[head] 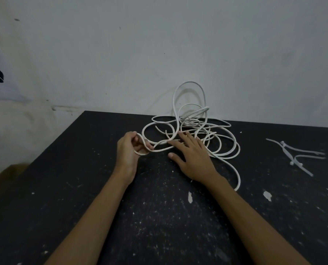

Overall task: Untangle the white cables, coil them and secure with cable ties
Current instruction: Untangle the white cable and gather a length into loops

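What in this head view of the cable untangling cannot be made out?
- White cables: how many there are; the loops overlap in the tangle.
- Cable ties: exact count; small, pale and overlapping.
- Left hand: its grip on the small loop; curled fingers hide it.
- Right hand: what lies beneath it.
- Table: near edge cut off by the frame.

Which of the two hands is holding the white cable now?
The left hand grips a loop of the white cable in its curled fingers. The right hand lies flat with straight fingers over the tangle, gripping nothing.
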